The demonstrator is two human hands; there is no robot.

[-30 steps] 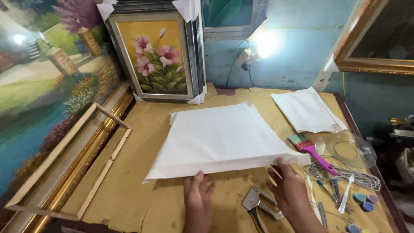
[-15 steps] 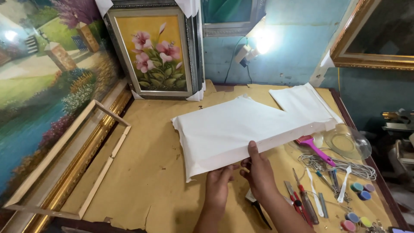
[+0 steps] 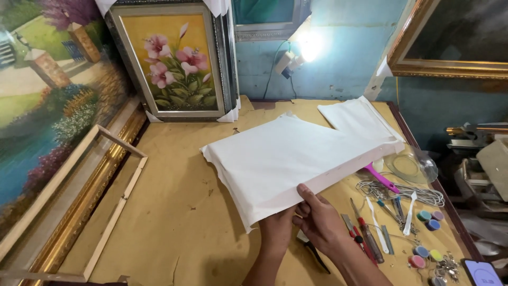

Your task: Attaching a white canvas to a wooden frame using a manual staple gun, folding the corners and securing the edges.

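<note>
A white stretched canvas (image 3: 296, 156) is tilted up off the tan worktable (image 3: 174, 212), its near edge raised. My right hand (image 3: 320, 220) grips that near edge, thumb on top of the side. My left hand (image 3: 278, 230) is underneath the canvas's near corner, fingers hidden behind the loose cloth. A second white canvas sheet (image 3: 357, 119) lies flat behind it at the back right.
A framed flower painting (image 3: 174, 61) leans against the back wall. A large landscape painting (image 3: 47, 122) in a gold frame and a bare wooden stretcher frame (image 3: 114, 196) stand at the left. Screwdrivers (image 3: 365, 235), small paint pots (image 3: 426, 217), wire (image 3: 402, 190) and a pink brush (image 3: 381, 177) lie at right.
The canvas has been lifted from lying flat and turned, its near edge now raised higher. Both hands moved from the front edge to grip its near corner.
</note>
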